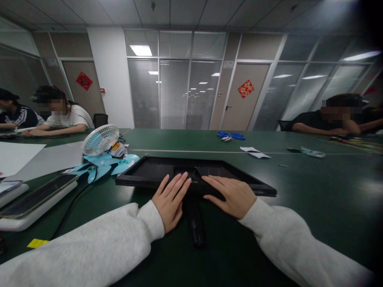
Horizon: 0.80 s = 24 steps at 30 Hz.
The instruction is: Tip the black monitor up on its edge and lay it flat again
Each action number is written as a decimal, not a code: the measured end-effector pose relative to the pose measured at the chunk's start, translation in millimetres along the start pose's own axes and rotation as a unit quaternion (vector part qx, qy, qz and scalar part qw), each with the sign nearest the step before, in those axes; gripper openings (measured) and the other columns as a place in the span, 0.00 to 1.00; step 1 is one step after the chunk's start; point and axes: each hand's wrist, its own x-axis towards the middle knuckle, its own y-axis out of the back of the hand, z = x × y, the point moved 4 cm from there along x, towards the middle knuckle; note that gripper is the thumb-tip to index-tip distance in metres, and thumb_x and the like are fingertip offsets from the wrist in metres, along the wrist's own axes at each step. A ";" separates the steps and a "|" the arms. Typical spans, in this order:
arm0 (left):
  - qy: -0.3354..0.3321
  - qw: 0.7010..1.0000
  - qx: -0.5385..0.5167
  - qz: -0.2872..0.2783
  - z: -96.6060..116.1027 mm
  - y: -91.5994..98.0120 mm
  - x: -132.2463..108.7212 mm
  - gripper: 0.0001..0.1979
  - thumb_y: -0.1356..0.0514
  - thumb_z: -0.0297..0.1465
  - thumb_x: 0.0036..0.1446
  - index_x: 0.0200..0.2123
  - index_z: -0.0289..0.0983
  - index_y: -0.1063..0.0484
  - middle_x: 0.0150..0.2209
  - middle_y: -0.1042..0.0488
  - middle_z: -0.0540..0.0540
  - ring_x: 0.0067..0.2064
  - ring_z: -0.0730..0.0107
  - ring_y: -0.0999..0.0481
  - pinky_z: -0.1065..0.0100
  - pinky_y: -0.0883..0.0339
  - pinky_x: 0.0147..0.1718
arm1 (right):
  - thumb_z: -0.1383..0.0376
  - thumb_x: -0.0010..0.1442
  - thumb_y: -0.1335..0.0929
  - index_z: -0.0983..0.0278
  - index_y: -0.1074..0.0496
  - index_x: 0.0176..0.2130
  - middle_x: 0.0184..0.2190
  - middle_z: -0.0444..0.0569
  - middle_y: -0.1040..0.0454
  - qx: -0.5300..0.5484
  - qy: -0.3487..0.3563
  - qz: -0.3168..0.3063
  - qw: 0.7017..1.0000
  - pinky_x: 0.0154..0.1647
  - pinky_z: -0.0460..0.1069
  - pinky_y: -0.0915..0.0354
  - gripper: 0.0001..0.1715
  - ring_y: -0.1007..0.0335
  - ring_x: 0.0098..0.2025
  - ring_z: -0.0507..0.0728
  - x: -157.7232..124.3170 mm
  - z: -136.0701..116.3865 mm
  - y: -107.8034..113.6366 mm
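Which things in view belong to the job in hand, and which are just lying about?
In hand, judging by contact and nearness:
- black frame, under left hand and right hand
- black post, probably

Apparently lying about:
- fan
- blue blades
- blue bundle
- yellow tag

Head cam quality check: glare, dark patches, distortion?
Head view: soft glare on the glossy green table at far right; light reflections in the grey glass partition; upper right corner blacked out; wide-angle stretch toward the sides; bare left hand and bare right hand readable, but the black rectangular panel at their fingers low in contrast.
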 end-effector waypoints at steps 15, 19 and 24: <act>0.017 0.988 -0.109 -0.110 -9.8 -34.3 -10.4 0.30 0.48 0.29 0.58 0.65 0.31 0.40 0.68 0.43 0.42 0.68 0.58 0.44 0.52 0.49 0.66 | 0.41 0.65 0.43 0.58 0.33 0.57 0.40 0.54 0.22 -0.064 -0.142 -0.102 0.982 0.28 0.51 0.39 0.34 0.25 0.35 0.62 2.8 38.1 -14.2; 0.044 0.981 -0.137 -0.131 -13.6 -48.0 -17.0 0.25 0.50 0.32 0.63 0.60 0.32 0.32 0.62 0.33 0.42 0.61 0.60 0.31 0.58 0.38 0.61 | 0.40 0.64 0.44 0.58 0.37 0.59 0.40 0.56 0.22 -0.083 -0.222 -0.143 0.961 0.31 0.54 0.37 0.36 0.24 0.34 0.65 -2.7 65.6 -28.3; 0.048 0.979 -0.145 -0.136 -14.8 -46.5 -18.5 0.26 0.51 0.33 0.63 0.61 0.32 0.33 0.62 0.34 0.42 0.62 0.60 0.32 0.59 0.39 0.62 | 0.40 0.63 0.45 0.60 0.38 0.59 0.39 0.60 0.23 -0.101 -0.320 -0.157 0.929 0.34 0.58 0.36 0.37 0.24 0.36 0.70 -16.3 105.1 -42.4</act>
